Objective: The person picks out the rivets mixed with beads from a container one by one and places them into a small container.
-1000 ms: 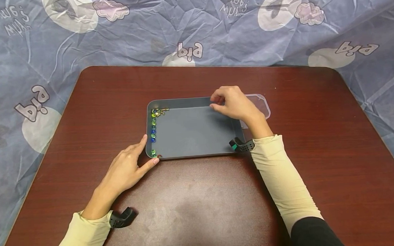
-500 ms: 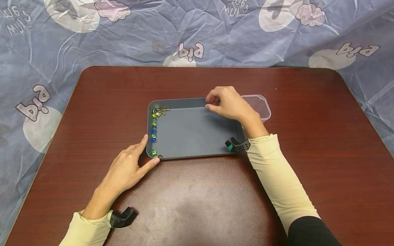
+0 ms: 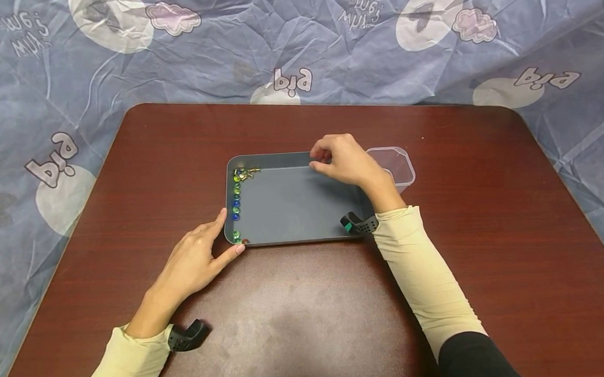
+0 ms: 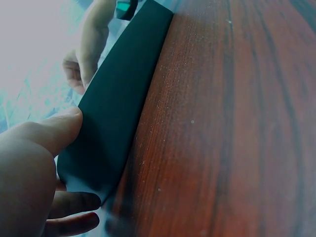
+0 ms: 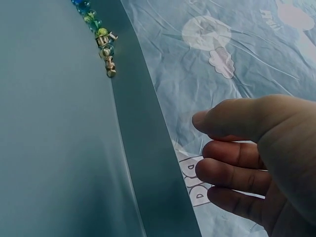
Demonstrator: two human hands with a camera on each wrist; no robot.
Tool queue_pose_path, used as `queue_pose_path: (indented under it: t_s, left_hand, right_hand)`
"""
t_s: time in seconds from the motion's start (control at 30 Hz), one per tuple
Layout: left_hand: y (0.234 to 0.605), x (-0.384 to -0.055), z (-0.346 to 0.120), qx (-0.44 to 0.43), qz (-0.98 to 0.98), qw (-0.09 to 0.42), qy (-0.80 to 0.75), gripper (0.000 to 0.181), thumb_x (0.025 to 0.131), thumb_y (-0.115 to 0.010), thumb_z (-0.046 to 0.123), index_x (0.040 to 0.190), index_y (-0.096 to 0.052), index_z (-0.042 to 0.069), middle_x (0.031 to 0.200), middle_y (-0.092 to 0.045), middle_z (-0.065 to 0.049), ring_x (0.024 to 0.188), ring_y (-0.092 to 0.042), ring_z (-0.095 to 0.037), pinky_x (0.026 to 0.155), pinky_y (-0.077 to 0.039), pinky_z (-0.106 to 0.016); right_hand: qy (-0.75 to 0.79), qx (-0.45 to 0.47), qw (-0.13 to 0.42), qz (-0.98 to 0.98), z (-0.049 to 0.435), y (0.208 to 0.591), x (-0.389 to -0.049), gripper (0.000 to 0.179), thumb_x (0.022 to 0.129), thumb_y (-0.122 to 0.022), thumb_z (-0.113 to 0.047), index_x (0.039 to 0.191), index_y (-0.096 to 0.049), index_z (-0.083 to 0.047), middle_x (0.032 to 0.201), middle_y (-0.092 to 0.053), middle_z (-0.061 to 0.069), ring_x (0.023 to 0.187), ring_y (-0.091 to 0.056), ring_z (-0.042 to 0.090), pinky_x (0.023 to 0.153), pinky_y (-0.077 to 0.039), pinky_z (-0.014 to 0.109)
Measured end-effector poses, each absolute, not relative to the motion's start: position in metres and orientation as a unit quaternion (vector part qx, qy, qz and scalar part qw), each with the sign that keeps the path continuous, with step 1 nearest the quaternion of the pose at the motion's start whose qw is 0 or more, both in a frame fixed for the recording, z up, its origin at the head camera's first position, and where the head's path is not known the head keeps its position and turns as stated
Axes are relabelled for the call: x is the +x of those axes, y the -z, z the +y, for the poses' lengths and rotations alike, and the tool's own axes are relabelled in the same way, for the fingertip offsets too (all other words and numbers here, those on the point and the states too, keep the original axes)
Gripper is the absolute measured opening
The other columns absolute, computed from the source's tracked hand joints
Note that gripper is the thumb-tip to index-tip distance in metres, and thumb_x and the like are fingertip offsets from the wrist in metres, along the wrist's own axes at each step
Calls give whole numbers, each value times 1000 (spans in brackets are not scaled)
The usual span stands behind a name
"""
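Note:
A grey rectangular tray (image 3: 298,206) rests on the table. Along its left wall lies a line of green and blue glass marbles (image 3: 236,203), with small gold metal pieces (image 3: 250,172) in the far left corner. My left hand (image 3: 193,255) touches the near left corner, thumb at the front rim and index finger at the left side; its thumb (image 4: 66,126) meets the tray's outer wall (image 4: 116,98) in the left wrist view. My right hand (image 3: 348,160) hovers over the far right part of the tray, fingers loosely bent, nothing between them in the right wrist view.
A clear plastic container (image 3: 400,167) stands right of the tray, partly hidden by my right hand. A reddish marble (image 3: 245,241) sits near the tray's front left corner. Behind the brown table (image 3: 467,212) hangs a printed blue cloth (image 3: 209,60).
My right hand has shifted a little to the left over the tray, uncovering more of the clear container. The left hand and the marbles stay in place.

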State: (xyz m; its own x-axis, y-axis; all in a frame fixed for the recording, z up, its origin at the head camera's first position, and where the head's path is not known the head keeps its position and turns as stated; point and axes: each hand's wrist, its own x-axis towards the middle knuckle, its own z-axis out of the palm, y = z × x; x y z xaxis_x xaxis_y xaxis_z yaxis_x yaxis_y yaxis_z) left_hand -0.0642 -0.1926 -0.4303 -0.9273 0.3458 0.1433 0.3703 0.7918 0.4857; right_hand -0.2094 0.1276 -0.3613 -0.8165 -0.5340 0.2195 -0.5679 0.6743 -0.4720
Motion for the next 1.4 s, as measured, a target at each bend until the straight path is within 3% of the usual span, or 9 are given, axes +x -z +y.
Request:
queue_pose_path:
  t_s: [1.4]
  left_hand:
    - [431,-64,-193,-190,-947,24,259,80,92,-69,42,150,-36,-3,132,-56,-29,120,-55,-43,99,-43,-57]
  right_hand:
    - [-278,323,26,-905,102,366,-216,10,84,-75,-8,89,-72,0,81,-68,9,75,-64,21,73,-52,31]
